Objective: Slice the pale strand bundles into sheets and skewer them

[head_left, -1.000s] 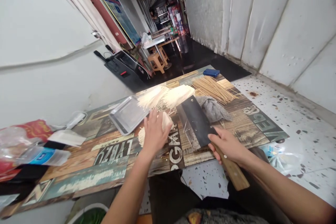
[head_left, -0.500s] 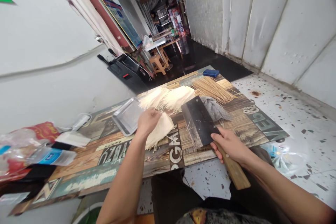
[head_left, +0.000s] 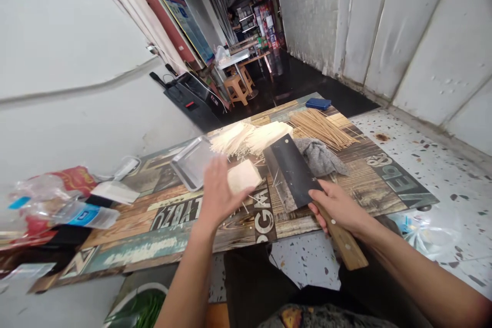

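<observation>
My right hand [head_left: 338, 207] grips the wooden handle of a broad cleaver [head_left: 290, 169], whose dark blade lies flat on the printed wooden board [head_left: 172, 225]. My left hand [head_left: 217, 192] is closed round a pale, squared-off bundle of thin strips [head_left: 243, 177] and holds it just above the board, left of the blade. Behind it lie loose heaps of pale strips [head_left: 249, 136] and a pile of bamboo skewers [head_left: 321, 128].
A metal tray [head_left: 190, 161] sits behind my left hand. A grey cloth [head_left: 321, 159] lies right of the blade. A blue box [head_left: 318, 103] is at the far corner. Plastic bottle [head_left: 86, 215] and bags lie at the left. Speckled floor lies to the right.
My left hand drew the pale bundle back from the heap and now holds it gathered into a block. My right hand and the cleaver have barely moved.
</observation>
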Tool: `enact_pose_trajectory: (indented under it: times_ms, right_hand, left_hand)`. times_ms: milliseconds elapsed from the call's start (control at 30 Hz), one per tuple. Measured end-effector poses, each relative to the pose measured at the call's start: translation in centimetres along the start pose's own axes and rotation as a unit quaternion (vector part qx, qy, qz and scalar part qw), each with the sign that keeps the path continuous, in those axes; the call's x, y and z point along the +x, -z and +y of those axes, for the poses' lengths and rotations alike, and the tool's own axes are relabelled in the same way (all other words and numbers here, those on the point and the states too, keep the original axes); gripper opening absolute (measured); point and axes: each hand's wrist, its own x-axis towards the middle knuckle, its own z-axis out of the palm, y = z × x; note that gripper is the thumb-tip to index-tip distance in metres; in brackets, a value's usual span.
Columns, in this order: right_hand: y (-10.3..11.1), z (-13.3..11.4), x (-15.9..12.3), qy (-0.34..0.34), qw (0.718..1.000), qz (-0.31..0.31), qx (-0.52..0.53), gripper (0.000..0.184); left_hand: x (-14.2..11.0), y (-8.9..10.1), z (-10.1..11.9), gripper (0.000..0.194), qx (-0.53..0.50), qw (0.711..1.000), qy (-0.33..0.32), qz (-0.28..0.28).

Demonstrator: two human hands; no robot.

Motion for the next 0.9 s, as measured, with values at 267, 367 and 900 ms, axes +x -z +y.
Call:
enact_pose_trajectory:
  times_ms: [267,367,900]
  right_hand:
    - [0.1,0.3,-1.0,0.023,1.0,0.001,0.013,0.02]
    - [-0.1,0.6,-1.4,0.023,1.0,-0.005,0.018,0.02]
    - [-2.6,2.7,-1.9,-0.037,0.996,-0.046,0.068,0.017]
  left_hand:
    - [3.4,-2.1,1.6,0.089,-0.006,0.987,-0.021,-0.158]
    - [3.2,-0.8,1.2,0.075,-0.055,0.985,-0.05,-0.159]
    - [-2.7,3.2,-4.6,0.09,0.191,0.922,0.12,-0.316]
